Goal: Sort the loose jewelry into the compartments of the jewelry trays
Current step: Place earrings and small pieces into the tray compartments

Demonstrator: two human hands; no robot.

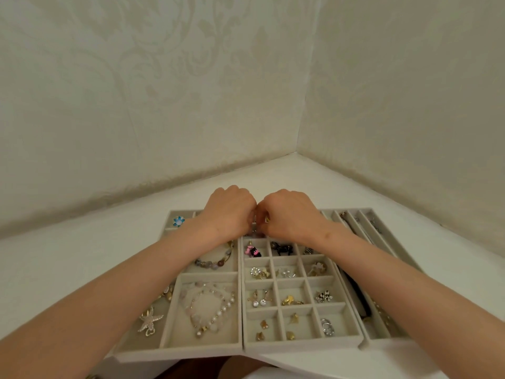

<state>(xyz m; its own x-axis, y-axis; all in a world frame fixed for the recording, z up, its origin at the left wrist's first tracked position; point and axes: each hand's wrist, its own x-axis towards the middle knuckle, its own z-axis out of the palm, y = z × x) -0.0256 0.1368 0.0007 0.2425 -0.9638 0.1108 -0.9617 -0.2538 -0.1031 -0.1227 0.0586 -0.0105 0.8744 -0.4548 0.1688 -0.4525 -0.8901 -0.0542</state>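
Left to right: white matte table (pixel 68 255) in a corner of embossed damask wallpaper (pixel 164 91). Three grey velvet trays sit edge to edge on it. Left tray (pixel 175 348) has big square bays. A spiky starfish brooch (pixel 150 321) lies near its left edge and a blue enamel flower (pixel 179 221) in the far corner. There is a bead bracelet (pixel 216 259) mid-tray and a pearl bracelet (pixel 210 307) looped in the near bay. My left forearm crosses this tray and hides part of it. Left hand (pixel 229 212) and right hand (pixel 291 214) meet knuckle to knuckle over the far edge, where the left and mid trays join. Both sets of fingers are curled tight, pinching a small piece (pixel 266 218) between them. It shows a gold and silver glint, too small to tell what it is. Mid tray (pixel 300 347) is a grid of small cells. It holds a pink-black charm (pixel 252 250) far left, crystal drops (pixel 258 299), gold studs (pixel 291 300) and shiny silver rings (pixel 326 326) near right. Right tray (pixel 382 341) has long narrow slots, one holding a black cord (pixel 355 296). My right forearm covers most of this tray, so I cannot tell what else it holds.
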